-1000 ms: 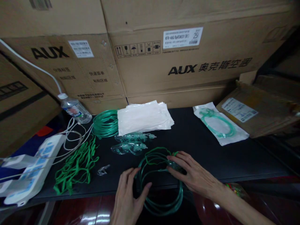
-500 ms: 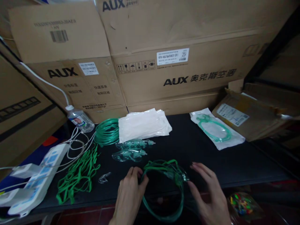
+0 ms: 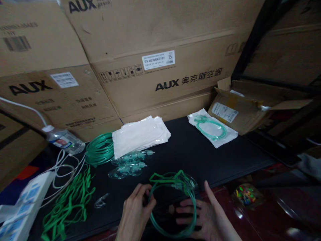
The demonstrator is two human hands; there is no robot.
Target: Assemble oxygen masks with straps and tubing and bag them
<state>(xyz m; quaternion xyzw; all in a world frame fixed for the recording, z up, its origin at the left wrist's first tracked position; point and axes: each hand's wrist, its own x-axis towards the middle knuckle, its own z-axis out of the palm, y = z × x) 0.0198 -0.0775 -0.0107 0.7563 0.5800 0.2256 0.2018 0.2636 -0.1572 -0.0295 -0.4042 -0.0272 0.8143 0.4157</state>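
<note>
Head view. At the near edge of the black counter [image 3: 200, 157], both hands work on one coil of green tubing [image 3: 173, 204] with a clear mask piece [image 3: 187, 182] attached at its top. The coil lies partly on the counter and partly over its front edge. The left hand [image 3: 135, 214] grips the coil's left side, its fingers [image 3: 147, 202] curled closed around the tube. The right hand [image 3: 203, 217] lies under the coil's lower right arc with fingers spread open and thumb raised; it touches the tube without clasping it.

State of the work, as a judgement: one sealed white pouch with a green tube set [image 3: 213, 130] lies at the far right of the counter, seemingly finished. The coil in hand is wound but unbagged. Left over are a stack of empty white pouches [image 3: 140, 135], a further green tube coil [image 3: 100, 152], two clear masks [image 3: 129, 162], a heap of green straps [image 3: 67, 204] and a small clear clip [image 3: 101, 201]; most of the batch appears undone.

Other items: a water bottle [image 3: 62, 142], white cables [image 3: 62, 167] and a white power strip [image 3: 17, 214] at left.

Legible writing: the cardboard boxes [image 3: 163, 53] behind read "AUX" with Chinese characters; a white label shows "25". The finer print is unreadable.
</note>
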